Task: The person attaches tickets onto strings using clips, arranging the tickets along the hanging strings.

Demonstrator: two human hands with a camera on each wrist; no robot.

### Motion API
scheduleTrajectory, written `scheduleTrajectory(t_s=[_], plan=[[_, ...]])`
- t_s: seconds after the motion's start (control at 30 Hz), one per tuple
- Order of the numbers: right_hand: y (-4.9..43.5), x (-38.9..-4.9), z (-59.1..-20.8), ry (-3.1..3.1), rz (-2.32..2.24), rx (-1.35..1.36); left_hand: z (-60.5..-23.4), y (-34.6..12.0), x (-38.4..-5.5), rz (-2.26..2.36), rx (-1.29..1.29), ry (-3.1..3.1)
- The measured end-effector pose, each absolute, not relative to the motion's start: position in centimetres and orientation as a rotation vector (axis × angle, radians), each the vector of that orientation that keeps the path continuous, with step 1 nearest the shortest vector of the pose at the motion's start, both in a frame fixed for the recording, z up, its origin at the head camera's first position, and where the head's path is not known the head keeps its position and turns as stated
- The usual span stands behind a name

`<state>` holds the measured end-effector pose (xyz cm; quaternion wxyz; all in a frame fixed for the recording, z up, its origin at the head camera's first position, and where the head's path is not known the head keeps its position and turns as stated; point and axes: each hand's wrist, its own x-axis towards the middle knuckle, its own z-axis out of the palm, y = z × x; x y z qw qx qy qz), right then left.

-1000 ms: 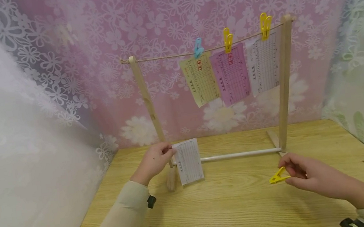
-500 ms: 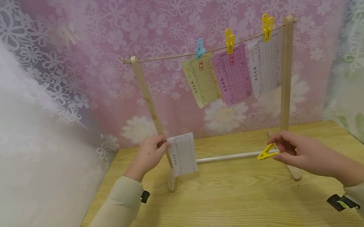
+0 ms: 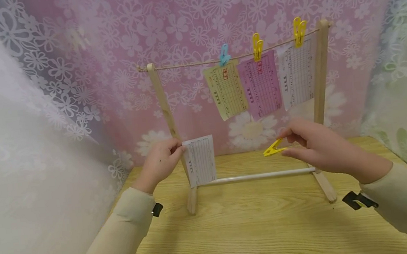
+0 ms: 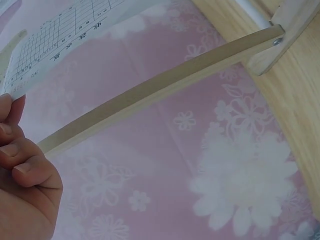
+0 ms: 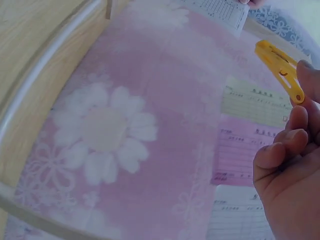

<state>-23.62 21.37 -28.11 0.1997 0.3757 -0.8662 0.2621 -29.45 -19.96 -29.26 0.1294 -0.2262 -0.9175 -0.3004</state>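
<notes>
My left hand (image 3: 160, 162) pinches a white printed form (image 3: 201, 160) by its upper left corner, in front of the rack's left post (image 3: 163, 102). The corner between thumb and finger also shows in the left wrist view, where the form (image 4: 65, 37) slants away. Between the thumb and fingers of my right hand (image 3: 311, 142) is a yellow clothespin (image 3: 274, 147), its tip pointing left, below the hanging sheets. In the right wrist view the clothespin (image 5: 280, 70) is held by its handle end. A rope (image 3: 186, 65) runs between the two posts above both hands.
From the rope hang a yellow form (image 3: 227, 93) under a blue clothespin (image 3: 223, 55), a pink form (image 3: 262, 87) and a white form (image 3: 298, 75) under yellow clothespins. A white rod (image 3: 260, 175) joins the posts low over the wooden table (image 3: 236, 227). A floral curtain (image 3: 185, 25) stands behind.
Both hands have risen. The left hand has carried the white form up and slightly left; the right hand has brought the yellow clothespin up and to the left.
</notes>
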Motion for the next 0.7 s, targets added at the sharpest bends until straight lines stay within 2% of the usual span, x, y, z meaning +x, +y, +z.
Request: scheduleTrajectory(t_s=[0.4, 0.7], plan=[[18.3, -24.6, -23.3, -2.359, 0.701, 1.042, -26.3, -19.7, -29.5, -0.854, -0.691, -2.625], [15.7, -25.4, -18.6, -2.323, 0.627, 1.031, -23.6, -19.6, -29.3, -0.751, -0.609, -2.549]])
